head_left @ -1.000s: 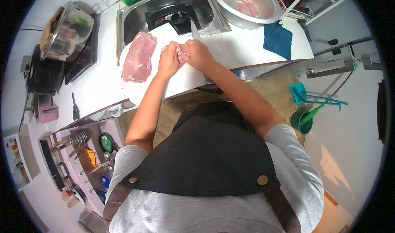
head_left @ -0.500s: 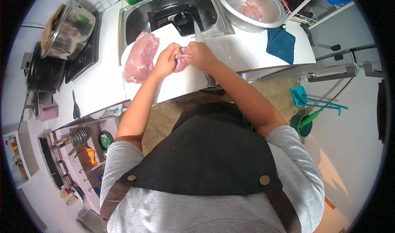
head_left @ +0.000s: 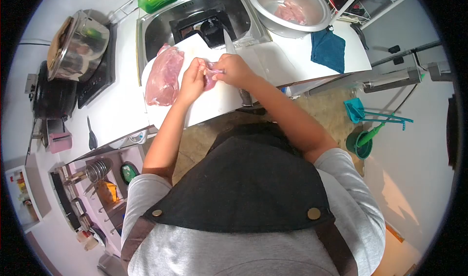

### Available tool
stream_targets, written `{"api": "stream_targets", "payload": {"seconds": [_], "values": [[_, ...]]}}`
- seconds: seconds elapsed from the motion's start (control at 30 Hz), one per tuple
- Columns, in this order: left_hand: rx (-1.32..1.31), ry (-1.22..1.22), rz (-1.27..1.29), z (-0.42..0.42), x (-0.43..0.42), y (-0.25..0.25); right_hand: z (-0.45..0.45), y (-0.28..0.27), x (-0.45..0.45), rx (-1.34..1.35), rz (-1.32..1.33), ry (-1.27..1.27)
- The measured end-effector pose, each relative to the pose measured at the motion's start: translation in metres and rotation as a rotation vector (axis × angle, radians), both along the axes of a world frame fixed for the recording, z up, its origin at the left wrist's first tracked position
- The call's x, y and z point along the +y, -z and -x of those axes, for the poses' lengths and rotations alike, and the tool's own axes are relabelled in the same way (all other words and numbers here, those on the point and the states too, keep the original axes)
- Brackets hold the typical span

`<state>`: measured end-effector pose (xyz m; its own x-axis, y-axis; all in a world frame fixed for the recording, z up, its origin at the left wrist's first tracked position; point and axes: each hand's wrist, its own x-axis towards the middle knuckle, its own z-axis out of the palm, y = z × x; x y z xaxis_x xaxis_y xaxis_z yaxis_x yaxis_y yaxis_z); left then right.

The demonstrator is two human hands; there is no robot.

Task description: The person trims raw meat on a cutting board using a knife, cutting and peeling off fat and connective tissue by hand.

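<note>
My left hand (head_left: 194, 79) is closed on the left side of a small piece of meat (head_left: 210, 81), and my right hand (head_left: 235, 70) pinches its right side. Both hands are above a white cutting board (head_left: 209, 106). To their left a large slab of pink meat (head_left: 165, 76) lies on the board. A knife (head_left: 245, 98) lies partly beneath my right hand, its blade pointing toward the sink and its dark handle at the near edge.
Behind the board is a steel sink (head_left: 251, 20) with a black tray (head_left: 178, 26). A metal bowl (head_left: 312, 13) holding meat pieces and a blue cloth (head_left: 328, 51) sit at right. Pots (head_left: 85, 47) and scissors (head_left: 92, 138) are at left.
The small piece of meat shows more between my hands, stretched between the fingers. My hands have come slightly nearer to my body and a little farther apart.
</note>
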<state>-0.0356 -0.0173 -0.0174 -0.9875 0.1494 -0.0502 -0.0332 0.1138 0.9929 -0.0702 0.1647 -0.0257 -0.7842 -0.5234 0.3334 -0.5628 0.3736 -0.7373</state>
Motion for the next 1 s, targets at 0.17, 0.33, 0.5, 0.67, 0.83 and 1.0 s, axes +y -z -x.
{"api": "stream_targets", "payload": {"seconds": [0.17, 0.33, 0.5, 0.67, 0.83, 1.0], "values": [[0.393, 0.053, 0.262, 0.01, 0.002, -0.004, 0.012, 0.011, -0.007, -0.016, 0.282, 0.109], [0.171, 0.094, 0.298, 0.001, 0.002, -0.013, 0.014, 0.014, -0.013, -0.114, 0.121, 0.063], [0.32, 0.015, 0.571, -0.007, 0.01, -0.006, 0.018, 0.009, -0.015, 0.028, 0.038, 0.071], [0.231, -0.218, 0.622, -0.033, 0.018, -0.005, 0.018, 0.005, -0.022, -0.05, -0.065, 0.077], [0.13, -0.3, 0.678, -0.061, 0.0, -0.001, 0.02, 0.007, -0.025, 0.0, -0.077, 0.16], [0.133, -0.258, 0.509, -0.069, -0.015, -0.019, 0.022, 0.002, -0.018, -0.08, -0.049, 0.046]]}}
